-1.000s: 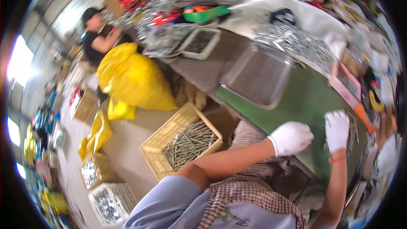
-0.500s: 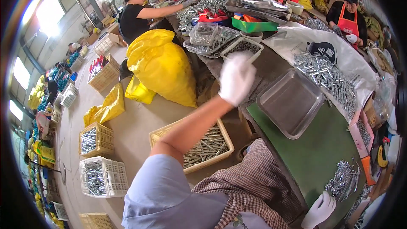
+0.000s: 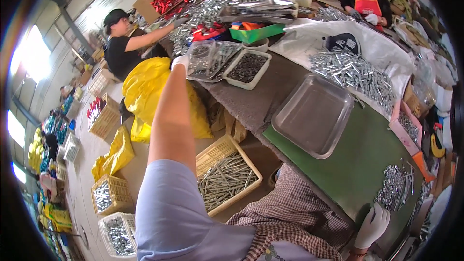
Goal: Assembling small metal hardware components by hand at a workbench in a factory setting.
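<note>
My left hand [image 3: 181, 62], in a white glove, reaches far out to the near left edge of a tray of small metal parts [image 3: 224, 58], on which a clear plastic tub [image 3: 202, 54] stands. Its fingers are mostly hidden, so a grip does not show. Beside that tray is a white plastic container [image 3: 249, 85] of dark screws. My right hand [image 3: 375, 226], also gloved in white, rests on the green mat [image 3: 299, 162] with its fingers apart and nothing visible in them. Just beyond its fingertips lie small shiny metal pieces [image 3: 392, 186] and thin rods [image 3: 407, 183].
A bare metal tray [image 3: 314, 116] lies on the table. Beyond it, silver sleeves [image 3: 353, 75] cover a white sack [image 3: 302, 43]. Left of the table are a yellow sack [image 3: 150, 84] and a crate of long bolts [image 3: 227, 137]. Two people work at the far side.
My left hand has moved left and away, from beside the container of dark screws to the tray's edge. My right hand stays by the small pieces; the whole view has shifted.
</note>
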The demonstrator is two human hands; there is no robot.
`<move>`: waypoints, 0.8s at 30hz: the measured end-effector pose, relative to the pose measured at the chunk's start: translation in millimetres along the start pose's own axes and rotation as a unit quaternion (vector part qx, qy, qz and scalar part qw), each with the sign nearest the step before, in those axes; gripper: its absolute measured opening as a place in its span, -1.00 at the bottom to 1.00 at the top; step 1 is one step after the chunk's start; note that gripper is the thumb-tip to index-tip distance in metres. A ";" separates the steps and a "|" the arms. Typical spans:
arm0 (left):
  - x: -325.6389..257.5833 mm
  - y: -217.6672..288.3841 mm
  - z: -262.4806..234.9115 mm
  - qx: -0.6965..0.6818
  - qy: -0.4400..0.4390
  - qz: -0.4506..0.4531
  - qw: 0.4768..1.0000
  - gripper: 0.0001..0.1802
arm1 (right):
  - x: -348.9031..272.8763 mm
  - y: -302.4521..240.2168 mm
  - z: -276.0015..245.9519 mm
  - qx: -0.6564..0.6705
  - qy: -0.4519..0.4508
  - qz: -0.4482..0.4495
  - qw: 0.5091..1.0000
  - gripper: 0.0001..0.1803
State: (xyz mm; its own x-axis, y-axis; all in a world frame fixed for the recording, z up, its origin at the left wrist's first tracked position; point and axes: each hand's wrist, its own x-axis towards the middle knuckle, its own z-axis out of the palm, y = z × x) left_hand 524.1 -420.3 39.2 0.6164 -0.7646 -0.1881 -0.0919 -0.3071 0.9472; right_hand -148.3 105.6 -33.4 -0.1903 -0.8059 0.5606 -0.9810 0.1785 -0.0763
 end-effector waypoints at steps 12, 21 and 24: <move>-41.6 3.2 -0.2 -0.136 0.025 0.032 0.990 -0.71 | 1.6 -6.1 -1.7 0.012 0.000 0.018 1.000 -0.88; -105.3 66.7 33.9 -0.123 -0.116 0.101 0.980 -0.76 | 7.5 -10.3 -4.9 0.015 -0.021 0.030 0.999 -0.90; -135.3 85.7 69.8 -0.117 -0.181 0.095 0.972 -0.76 | 5.4 -7.6 -3.1 0.009 -0.022 0.034 0.999 -0.89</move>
State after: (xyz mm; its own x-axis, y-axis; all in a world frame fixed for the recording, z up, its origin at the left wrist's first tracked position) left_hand 378.3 -382.7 127.7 0.2872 -0.9569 -0.0436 0.0299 -0.0365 0.9989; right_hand -141.7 101.6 -27.2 -0.2573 -0.8160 0.5176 -0.9663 0.2234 -0.1282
